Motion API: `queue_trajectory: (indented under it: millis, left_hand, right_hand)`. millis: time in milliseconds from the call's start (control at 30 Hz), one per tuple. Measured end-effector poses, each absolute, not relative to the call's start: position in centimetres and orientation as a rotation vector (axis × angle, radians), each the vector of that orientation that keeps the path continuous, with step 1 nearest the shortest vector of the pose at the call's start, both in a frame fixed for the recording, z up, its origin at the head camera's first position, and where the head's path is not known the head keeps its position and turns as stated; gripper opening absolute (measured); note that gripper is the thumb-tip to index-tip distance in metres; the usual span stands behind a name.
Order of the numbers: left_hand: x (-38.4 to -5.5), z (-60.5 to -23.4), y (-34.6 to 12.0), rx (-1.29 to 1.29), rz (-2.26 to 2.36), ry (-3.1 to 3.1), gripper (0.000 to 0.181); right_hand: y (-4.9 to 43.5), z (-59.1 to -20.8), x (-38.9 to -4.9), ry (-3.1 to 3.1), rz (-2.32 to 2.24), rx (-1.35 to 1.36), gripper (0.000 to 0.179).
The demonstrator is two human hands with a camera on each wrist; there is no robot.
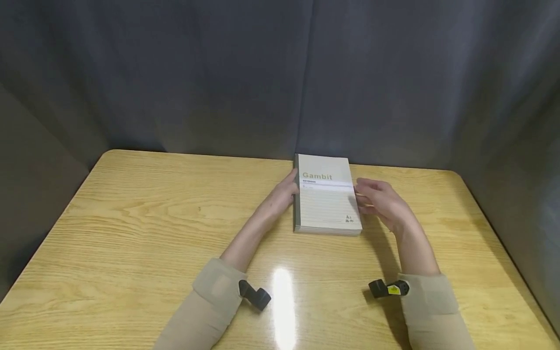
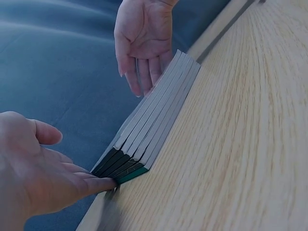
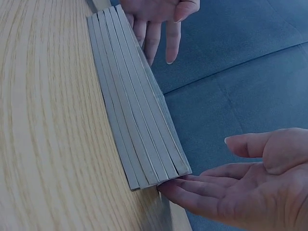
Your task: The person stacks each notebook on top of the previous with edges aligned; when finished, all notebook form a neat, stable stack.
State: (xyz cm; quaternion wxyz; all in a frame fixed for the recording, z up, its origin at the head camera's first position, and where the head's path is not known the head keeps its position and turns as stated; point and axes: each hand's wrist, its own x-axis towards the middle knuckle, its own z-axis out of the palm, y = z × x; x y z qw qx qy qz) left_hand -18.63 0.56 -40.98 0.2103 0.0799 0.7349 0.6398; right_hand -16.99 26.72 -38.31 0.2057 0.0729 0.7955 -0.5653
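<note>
A stack of several notebooks (image 1: 325,204) lies flat at the far side of the table, the top cover pale with "Gambit" printed on it and a white band across. Dark spines face left. My left hand (image 1: 282,197) touches the spine side with straight fingers, its thumb raised in the left wrist view. On the opposite side, the fingertips of my right hand (image 1: 385,201) meet the page edges, fingers extended and thumb held apart, as the right wrist view shows. The side edges of the stack (image 3: 137,106) look nearly even.
The wooden table (image 1: 153,233) has rounded far corners. A dark grey curtain (image 1: 218,87) hangs right behind its far edge and along both sides. Small black cameras (image 1: 258,297) sit on the sleeves, and a bright light reflection lies on the near tabletop.
</note>
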Motion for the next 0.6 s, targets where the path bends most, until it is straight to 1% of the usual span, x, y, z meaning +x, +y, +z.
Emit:
queue_trajectory:
  millis: [233, 400, 500, 600]
  left_hand:
    - [-19.2, -40.4, 0.1, 0.187, 1.804, 2.054, 0.073]
    - [-19.2, -40.3, -1.0, 0.138, 1.811, 2.072, 0.069]
    - [-19.3, -40.6, -2.4, 0.133, 1.701, 2.186, 0.067]
    - [-19.6, -40.9, -4.2, 0.181, 1.552, 2.317, 0.067]
  right_hand:
    - [26.4, -38.3, -17.8, 2.271, -1.552, 0.146, 0.064]
    - [27.0, -38.2, -17.8, 2.326, -1.547, 0.114, 0.064]
    - [28.0, -38.3, -17.8, 2.392, -1.525, 0.095, 0.064]
    - [29.1, -38.6, -18.0, 2.51, -1.439, 0.056, 0.067]
